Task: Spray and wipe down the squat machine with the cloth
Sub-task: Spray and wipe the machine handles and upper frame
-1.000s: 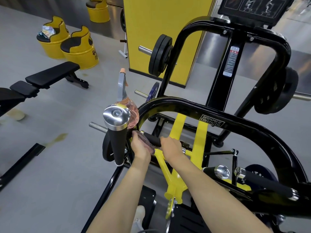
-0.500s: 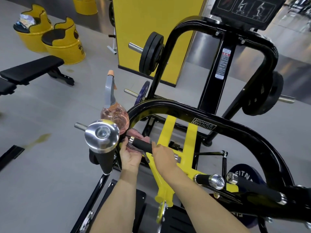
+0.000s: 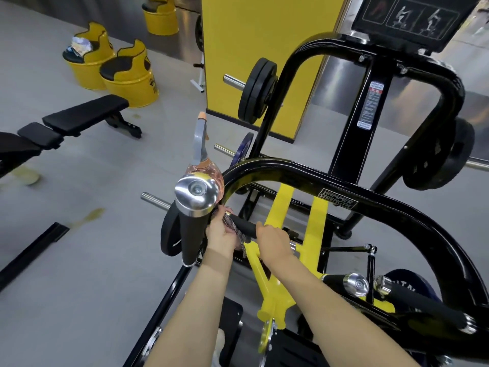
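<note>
From the head camera, the black squat machine (image 3: 397, 205) carries a plate (image 3: 337, 198) reading "HAMMER STRENGTH" on its curved bar, while the print on the upright's white sticker (image 3: 370, 104) is too small to read. The left hand (image 3: 221, 235) curls round the grey mesh cloth (image 3: 234, 229), which is wrapped on the end of a black handle (image 3: 246, 227), and the right hand (image 3: 274, 241) grips that handle just beside it. A pink spray bottle (image 3: 199, 144) rises behind a chrome-capped grip (image 3: 197, 192); what holds it is hidden.

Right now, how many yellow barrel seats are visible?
3. Nearer barrel seat and left barrel seat stand together upper left; third barrel seat farther back at top edge. Others may be hidden.
</note>
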